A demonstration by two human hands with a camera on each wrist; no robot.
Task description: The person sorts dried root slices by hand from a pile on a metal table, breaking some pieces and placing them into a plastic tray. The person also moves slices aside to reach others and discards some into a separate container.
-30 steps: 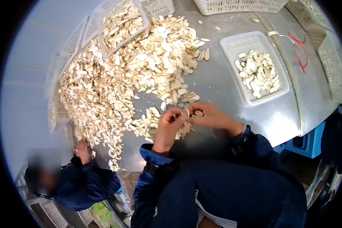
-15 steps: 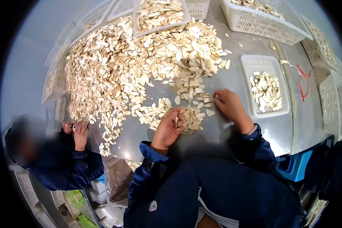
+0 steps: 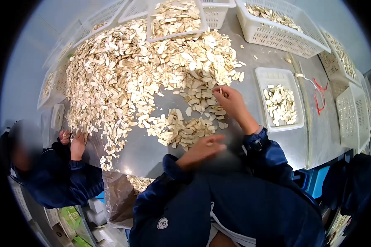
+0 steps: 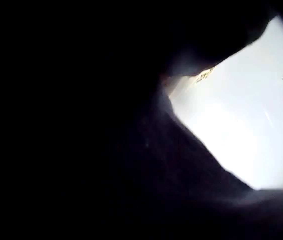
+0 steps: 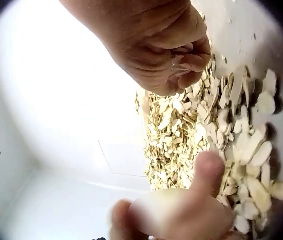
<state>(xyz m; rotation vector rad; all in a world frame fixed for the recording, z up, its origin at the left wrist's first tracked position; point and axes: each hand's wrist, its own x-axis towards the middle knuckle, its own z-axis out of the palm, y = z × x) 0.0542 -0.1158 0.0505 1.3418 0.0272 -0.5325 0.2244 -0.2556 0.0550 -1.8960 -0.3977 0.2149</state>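
My left hand (image 3: pixel 203 150), blurred, is held in front of a small heap of pale dried slices (image 3: pixel 179 131). In the right wrist view, a broad pale oval slice (image 5: pixel 156 211) shows in this hand beside the raised thumb. My right hand (image 3: pixel 233 103) is over the near edge of the large pile of slices (image 3: pixel 140 70), its fingers curled in. A pale sliver shows at its fingertips in the head view; the curled fingers hide most of it. Dark sleeve covers most of the left wrist view, and no hand shows there.
To the right a white tray (image 3: pixel 301 117) holds some slices. Perforated white baskets (image 3: pixel 280 35) with slices line the back, and a filled clear tub (image 3: pixel 175 33) sits on the pile. Red cord (image 3: pixel 319 96) lies at the right. Another person's hand (image 3: pixel 77 147) works at the far left.
From together over the small heap, my hands have parted. The right moved out to the right, then up and left onto the pile; the left drew back towards the body. The head view has shifted.
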